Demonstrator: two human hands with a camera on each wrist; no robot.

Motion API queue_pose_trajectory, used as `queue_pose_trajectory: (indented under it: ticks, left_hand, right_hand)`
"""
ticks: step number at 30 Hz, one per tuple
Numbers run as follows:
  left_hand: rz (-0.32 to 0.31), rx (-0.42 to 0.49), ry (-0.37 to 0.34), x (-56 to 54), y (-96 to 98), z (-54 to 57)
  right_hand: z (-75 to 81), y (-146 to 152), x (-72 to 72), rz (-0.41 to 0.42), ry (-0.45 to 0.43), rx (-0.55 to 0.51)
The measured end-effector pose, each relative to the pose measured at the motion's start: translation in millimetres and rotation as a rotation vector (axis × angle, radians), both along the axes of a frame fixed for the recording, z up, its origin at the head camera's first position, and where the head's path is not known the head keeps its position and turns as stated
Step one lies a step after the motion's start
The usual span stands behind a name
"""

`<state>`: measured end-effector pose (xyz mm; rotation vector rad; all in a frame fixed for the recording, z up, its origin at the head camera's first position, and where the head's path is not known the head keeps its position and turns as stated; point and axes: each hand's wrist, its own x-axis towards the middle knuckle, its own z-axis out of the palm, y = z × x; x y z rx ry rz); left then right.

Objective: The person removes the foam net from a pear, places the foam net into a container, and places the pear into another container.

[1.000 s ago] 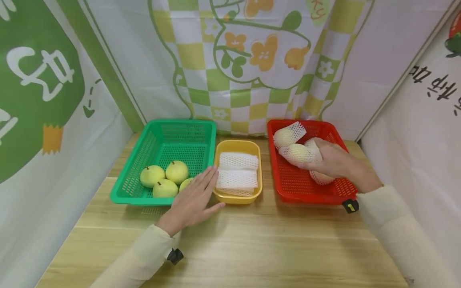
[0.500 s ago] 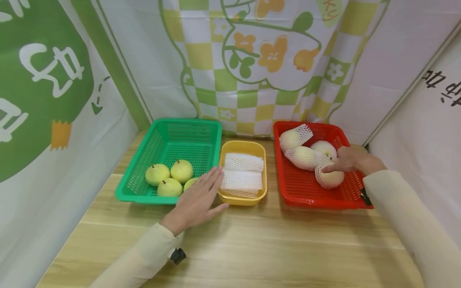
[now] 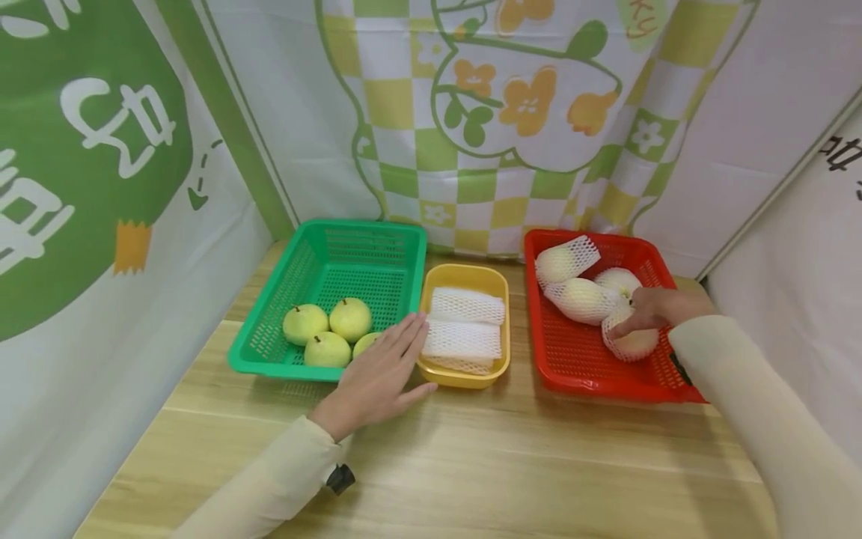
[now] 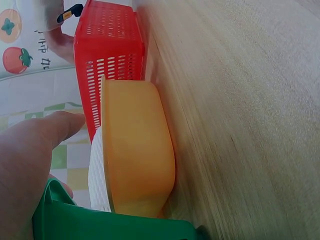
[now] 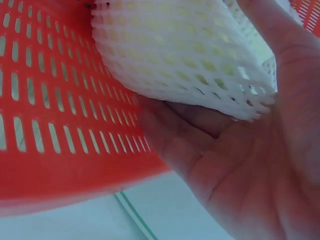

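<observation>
In the head view my left hand [image 3: 380,378] lies with straight fingers over the front right corner of the green basket [image 3: 269,368], fingertips right at the rim of the yellow container [image 3: 465,378]. Several bare yellow-green pears [image 3: 327,349] sit in that basket, one partly hidden behind the hand. Inside the red basket [image 3: 572,382], my right hand [image 3: 663,307] grips a pear in a white foam net [image 3: 629,337], thumb on one side and fingers around the other. The right wrist view shows the netted pear [image 5: 170,50] against the palm and fingers.
Flat white foam nets [image 3: 465,337] are stacked in the yellow container, between the two baskets. Other netted pears [image 3: 582,299] lie in the red basket. A wooden table [image 3: 471,464] bears everything, with a checked curtain [image 3: 471,180] behind and printed cloth walls at both sides.
My right hand has moved from the netted pear farther back to the one at the front right of the red basket. The scene has shifted right in view; my left hand stays put.
</observation>
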<state>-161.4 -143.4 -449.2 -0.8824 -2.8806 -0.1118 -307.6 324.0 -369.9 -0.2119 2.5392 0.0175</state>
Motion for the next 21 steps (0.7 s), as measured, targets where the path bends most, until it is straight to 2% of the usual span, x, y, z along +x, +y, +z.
queue_pose_trajectory:
  ticks: [5, 13, 17, 21]
  left_hand:
    - [-0.007, -0.017, 0.015, 0.0, 1.8, 0.3]
    - [0.000, -0.015, 0.005, 0.2, 1.8, -0.1]
    - [-0.002, -0.015, 0.001, 0.3, 1.2, -0.1]
    - [0.003, -0.007, -0.005, -0.5, 0.2, 0.6]
  right_hand:
    - [-7.3, -1, 0.7, 0.007, -0.027, -0.005]
    - [-13.2, -5, 0.7, -0.005, -0.011, 0.009]
    - [-12.6, -5, 0.6, 0.032, 0.011, -0.002]
    - [-3.8, -6, -0.9, 0.070, 0.044, 0.005]
